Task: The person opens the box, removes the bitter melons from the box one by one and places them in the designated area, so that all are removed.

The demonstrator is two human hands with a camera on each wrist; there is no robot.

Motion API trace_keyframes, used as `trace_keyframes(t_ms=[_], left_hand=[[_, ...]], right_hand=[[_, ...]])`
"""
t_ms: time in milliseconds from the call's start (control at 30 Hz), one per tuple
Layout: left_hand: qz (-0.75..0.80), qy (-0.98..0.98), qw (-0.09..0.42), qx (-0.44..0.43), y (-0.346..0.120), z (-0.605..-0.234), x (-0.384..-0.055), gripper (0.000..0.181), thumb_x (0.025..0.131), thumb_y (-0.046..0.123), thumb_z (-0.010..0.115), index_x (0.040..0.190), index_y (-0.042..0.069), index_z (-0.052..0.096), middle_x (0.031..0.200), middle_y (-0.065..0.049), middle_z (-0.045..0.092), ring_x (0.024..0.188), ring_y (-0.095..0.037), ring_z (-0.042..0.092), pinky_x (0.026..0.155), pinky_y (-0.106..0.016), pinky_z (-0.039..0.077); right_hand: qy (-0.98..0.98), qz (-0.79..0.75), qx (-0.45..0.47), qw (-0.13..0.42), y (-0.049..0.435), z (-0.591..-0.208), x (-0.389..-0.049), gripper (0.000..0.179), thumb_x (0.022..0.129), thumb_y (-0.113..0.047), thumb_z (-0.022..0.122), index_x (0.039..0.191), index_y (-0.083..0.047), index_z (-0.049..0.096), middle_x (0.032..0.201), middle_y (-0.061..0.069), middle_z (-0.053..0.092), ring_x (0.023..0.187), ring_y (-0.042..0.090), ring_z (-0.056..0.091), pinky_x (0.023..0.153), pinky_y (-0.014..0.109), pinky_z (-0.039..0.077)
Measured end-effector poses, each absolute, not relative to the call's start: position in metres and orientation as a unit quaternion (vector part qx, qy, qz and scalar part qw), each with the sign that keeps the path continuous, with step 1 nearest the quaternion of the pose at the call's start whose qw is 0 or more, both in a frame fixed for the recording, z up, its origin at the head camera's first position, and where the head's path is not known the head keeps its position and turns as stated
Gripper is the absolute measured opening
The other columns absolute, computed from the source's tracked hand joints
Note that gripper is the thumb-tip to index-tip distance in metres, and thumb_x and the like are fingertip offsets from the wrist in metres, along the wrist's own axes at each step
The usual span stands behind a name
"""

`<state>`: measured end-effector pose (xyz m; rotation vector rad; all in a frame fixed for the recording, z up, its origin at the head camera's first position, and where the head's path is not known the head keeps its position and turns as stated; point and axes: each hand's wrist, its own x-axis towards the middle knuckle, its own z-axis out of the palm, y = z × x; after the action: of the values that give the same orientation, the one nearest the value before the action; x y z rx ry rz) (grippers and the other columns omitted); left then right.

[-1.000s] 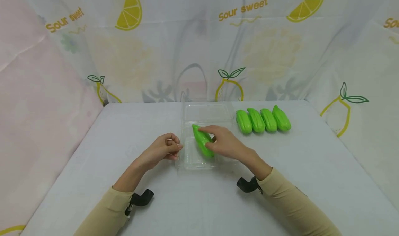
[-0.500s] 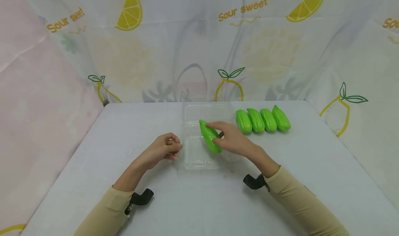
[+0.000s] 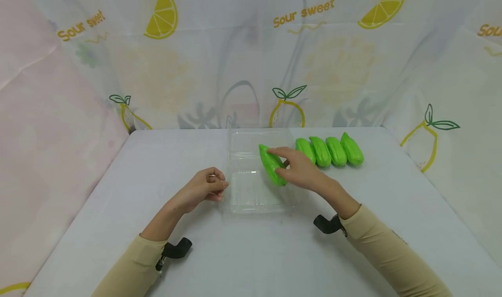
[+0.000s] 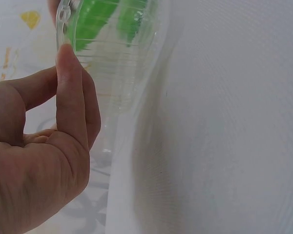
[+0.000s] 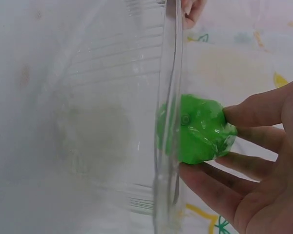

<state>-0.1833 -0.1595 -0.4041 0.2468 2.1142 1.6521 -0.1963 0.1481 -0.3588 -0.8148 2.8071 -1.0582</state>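
Observation:
My right hand (image 3: 300, 170) grips a ridged, bright green gourd-like vegetable (image 3: 270, 164) between thumb and fingers, its pointed end tilted toward the back left. The gourd hangs over the right part of a clear plastic clamshell box (image 3: 247, 192), whose lid is folded back. In the right wrist view its blunt end (image 5: 200, 129) shows glossy, partly behind the box's rim (image 5: 167, 122). Thumb and fingertips of my left hand (image 3: 205, 186) pinch the box's left rim, as the left wrist view shows. The other fingers of that hand (image 4: 63, 117) are curled.
Several similar green gourds (image 3: 336, 151) lie in a row at the back right of the white table (image 3: 243, 253). Behind it hangs a lemon-printed cloth (image 3: 235, 48). Each forearm wears a black wrist mount (image 3: 178, 248).
The right hand has moved right and toward the back with the gourd, from low in the box to over its right part. My left hand stays at the left rim.

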Motion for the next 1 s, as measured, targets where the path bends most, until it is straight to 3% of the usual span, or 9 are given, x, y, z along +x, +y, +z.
trace_keyframes(t_ms=[167, 567, 733, 1000], left_hand=[[0.600, 0.764, 0.220, 0.084, -0.159, -0.404, -0.183, 0.028, 0.097, 0.016, 0.065, 0.110, -0.001, 0.047, 0.074, -0.002, 0.056, 0.066, -0.012, 0.059, 0.062, -0.020, 0.056], [0.600, 0.765, 0.216, 0.087, -0.159, -0.404, -0.183, 0.028, 0.096, 0.016, 0.065, 0.110, -0.001, 0.047, 0.074, -0.001, 0.056, 0.067, -0.012, 0.059, 0.062, -0.021, 0.056], [0.597, 0.768, 0.217, 0.085, -0.158, -0.405, -0.183, 0.027, 0.096, 0.016, 0.065, 0.110, -0.001, 0.048, 0.074, -0.001, 0.057, 0.067, -0.011, 0.059, 0.063, -0.020, 0.057], [0.596, 0.768, 0.217, 0.088, -0.157, -0.403, -0.183, 0.029, 0.097, 0.017, 0.065, 0.111, -0.001, 0.047, 0.074, -0.001, 0.056, 0.067, -0.012, 0.059, 0.062, -0.021, 0.056]], right_hand=[[0.904, -0.341, -0.257, 0.020, 0.152, -0.354, -0.199, 0.056, 0.090, -0.008, 0.062, 0.145, -0.009, 0.050, 0.148, 0.008, 0.052, 0.130, 0.026, 0.054, 0.095, 0.040, 0.055], [0.908, -0.334, -0.252, -0.009, 0.163, -0.349, -0.207, 0.056, 0.089, -0.006, 0.064, 0.144, -0.008, 0.050, 0.147, 0.011, 0.053, 0.124, 0.031, 0.058, 0.092, 0.042, 0.057], [0.907, -0.349, -0.235, 0.002, 0.171, -0.347, -0.211, 0.057, 0.090, -0.006, 0.063, 0.146, -0.009, 0.048, 0.150, 0.011, 0.050, 0.121, 0.034, 0.060, 0.092, 0.045, 0.056], [0.916, -0.347, -0.203, 0.006, 0.181, -0.340, -0.215, 0.059, 0.091, -0.010, 0.063, 0.148, -0.014, 0.047, 0.152, 0.009, 0.047, 0.108, 0.038, 0.065, 0.077, 0.039, 0.059]])
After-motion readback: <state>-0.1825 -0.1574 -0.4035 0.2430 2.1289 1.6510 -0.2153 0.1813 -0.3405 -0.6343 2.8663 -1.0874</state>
